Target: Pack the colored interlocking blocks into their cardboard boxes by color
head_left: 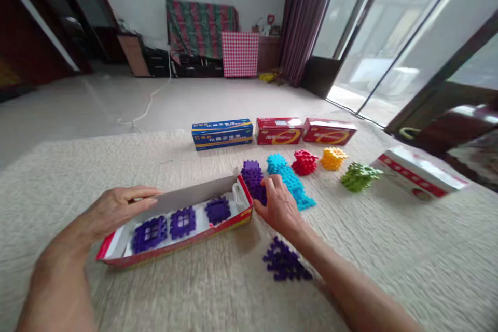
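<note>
My left hand (120, 210) grips the far wall near the left end of an open red and white cardboard box (175, 251). Inside, three purple interlocking plastic pieces (182, 221) lie in a row on white lining, and a white cord loop shows at the right end. My right hand (278, 205), fingers bent, is closed at a stack of purple interlocking blocks (252, 174) just beyond the box's right end; its fingers partly hide the stack. Nearer to me, more joined purple pieces (286, 260) lie flat. Light-blue blocks (290, 179) sit right beside that hand.
Red (304, 162), yellow (333, 158) and green block stacks (358, 176) stand to the right. Behind them are a blue box (222, 135) and two red boxes (279, 131). A white and red box (422, 174) lies far right on the pale textured surface (187, 295).
</note>
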`<action>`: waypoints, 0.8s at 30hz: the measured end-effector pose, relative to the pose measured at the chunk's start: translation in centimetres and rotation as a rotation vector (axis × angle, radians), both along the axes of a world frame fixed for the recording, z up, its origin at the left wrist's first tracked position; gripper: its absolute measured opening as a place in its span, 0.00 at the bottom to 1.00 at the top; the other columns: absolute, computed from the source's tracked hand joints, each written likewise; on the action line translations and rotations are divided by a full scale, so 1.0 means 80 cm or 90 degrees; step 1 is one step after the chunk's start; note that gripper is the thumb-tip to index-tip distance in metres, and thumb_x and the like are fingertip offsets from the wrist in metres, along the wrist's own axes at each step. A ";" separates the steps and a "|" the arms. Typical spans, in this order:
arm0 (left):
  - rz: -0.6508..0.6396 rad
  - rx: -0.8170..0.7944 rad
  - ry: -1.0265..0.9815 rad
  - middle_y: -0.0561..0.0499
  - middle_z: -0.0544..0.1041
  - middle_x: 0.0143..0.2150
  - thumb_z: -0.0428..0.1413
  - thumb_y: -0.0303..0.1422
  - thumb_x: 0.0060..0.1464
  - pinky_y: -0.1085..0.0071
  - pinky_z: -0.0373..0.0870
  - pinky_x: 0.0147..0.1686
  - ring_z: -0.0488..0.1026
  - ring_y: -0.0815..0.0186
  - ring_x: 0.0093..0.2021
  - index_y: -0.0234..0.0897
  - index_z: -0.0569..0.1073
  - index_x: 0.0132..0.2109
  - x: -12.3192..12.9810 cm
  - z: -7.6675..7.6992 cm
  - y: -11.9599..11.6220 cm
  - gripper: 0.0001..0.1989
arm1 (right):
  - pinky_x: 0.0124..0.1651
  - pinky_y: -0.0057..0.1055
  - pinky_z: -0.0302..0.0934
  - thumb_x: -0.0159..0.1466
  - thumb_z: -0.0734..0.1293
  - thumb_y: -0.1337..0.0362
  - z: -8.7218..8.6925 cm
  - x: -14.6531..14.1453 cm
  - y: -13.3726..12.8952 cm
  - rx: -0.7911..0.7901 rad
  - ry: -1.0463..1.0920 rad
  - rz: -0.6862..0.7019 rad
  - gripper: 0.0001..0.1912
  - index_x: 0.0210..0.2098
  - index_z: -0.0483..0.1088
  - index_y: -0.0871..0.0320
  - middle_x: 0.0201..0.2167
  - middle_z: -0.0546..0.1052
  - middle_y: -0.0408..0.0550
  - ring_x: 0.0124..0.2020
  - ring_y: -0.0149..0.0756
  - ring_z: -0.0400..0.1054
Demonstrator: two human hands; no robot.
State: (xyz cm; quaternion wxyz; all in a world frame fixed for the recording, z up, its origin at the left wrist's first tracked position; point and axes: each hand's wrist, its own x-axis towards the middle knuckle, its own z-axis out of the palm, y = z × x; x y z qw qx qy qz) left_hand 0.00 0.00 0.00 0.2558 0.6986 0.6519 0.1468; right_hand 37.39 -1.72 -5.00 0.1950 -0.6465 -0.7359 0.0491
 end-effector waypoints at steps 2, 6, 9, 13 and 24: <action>0.013 0.014 -0.019 0.52 0.80 0.52 0.56 0.48 0.47 0.65 0.63 0.60 0.73 0.56 0.56 0.42 0.81 0.45 -0.003 0.002 -0.001 0.22 | 0.52 0.38 0.62 0.58 0.68 0.64 0.004 0.005 -0.002 -0.019 -0.001 0.021 0.21 0.50 0.64 0.60 0.50 0.66 0.55 0.50 0.44 0.65; 0.038 0.036 -0.029 0.55 0.81 0.49 0.57 0.46 0.46 0.67 0.66 0.57 0.74 0.58 0.54 0.44 0.81 0.42 -0.004 0.002 -0.001 0.19 | 0.51 0.37 0.62 0.56 0.68 0.67 0.013 0.012 -0.004 -0.065 -0.011 0.053 0.22 0.50 0.64 0.59 0.51 0.65 0.55 0.52 0.44 0.65; 0.047 0.042 -0.022 0.56 0.82 0.47 0.57 0.44 0.46 0.68 0.67 0.55 0.75 0.59 0.52 0.45 0.81 0.41 -0.002 0.001 0.000 0.17 | 0.51 0.37 0.62 0.56 0.68 0.68 0.020 0.011 -0.007 -0.100 -0.034 0.055 0.21 0.49 0.65 0.60 0.51 0.65 0.57 0.51 0.45 0.66; 0.043 0.033 -0.018 0.58 0.82 0.47 0.57 0.42 0.48 0.69 0.67 0.54 0.76 0.61 0.51 0.47 0.81 0.42 0.000 0.002 0.000 0.14 | 0.49 0.37 0.63 0.57 0.67 0.68 0.030 0.006 -0.013 -0.126 -0.077 0.046 0.17 0.46 0.66 0.62 0.48 0.66 0.57 0.49 0.46 0.68; 0.043 -0.005 -0.029 0.55 0.82 0.47 0.59 0.41 0.49 0.69 0.68 0.53 0.76 0.63 0.48 0.42 0.80 0.45 0.006 0.020 -0.002 0.17 | 0.44 0.37 0.62 0.56 0.68 0.63 0.037 0.021 -0.022 -0.215 -0.145 0.160 0.17 0.45 0.70 0.61 0.44 0.71 0.55 0.42 0.44 0.70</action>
